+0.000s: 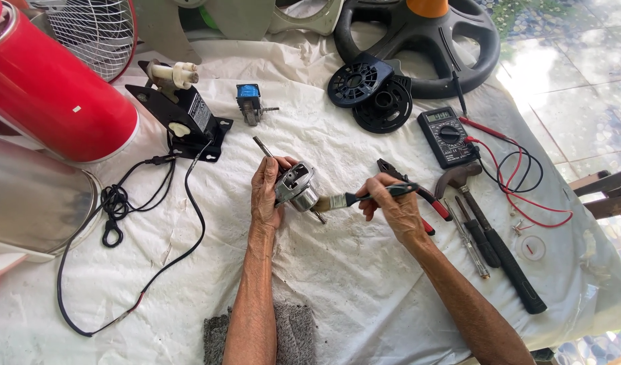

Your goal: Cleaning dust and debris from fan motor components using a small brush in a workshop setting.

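Right now your left hand (266, 196) is closed around the small fan motor (295, 187), lifted just above the white cloth (364, 270) near the middle of the work area, its shaft (262, 147) pointing up and away from you and a threaded stud showing at the lower end. Your right hand (391, 206) pinches the dark handle of a small paintbrush (351, 200), fingers wrapped shut on it, with the bristles touching the silver end of the motor.

Keep the left grip firm on the housing, thumb and fingers clear of the face you are brushing, so the bristles reach the whole surface. Work in short, light strokes that run outward from the body, away from the openings in the casing; pushing inward probably drives dirt into the windings. Turn the motor in your palm a little at a time instead of bending the brush wrist around it. Tilt the brushed end downward so loosened dust falls onto the cloth, not back into the case.

Mind the pliers (418, 192) lying just beside your right hand, and the hammer (489, 233) and screwdrivers (474, 236) beyond them; an elbow swing could knock them. The multimeter (447, 136) and its red leads sit well apart, which is fine.
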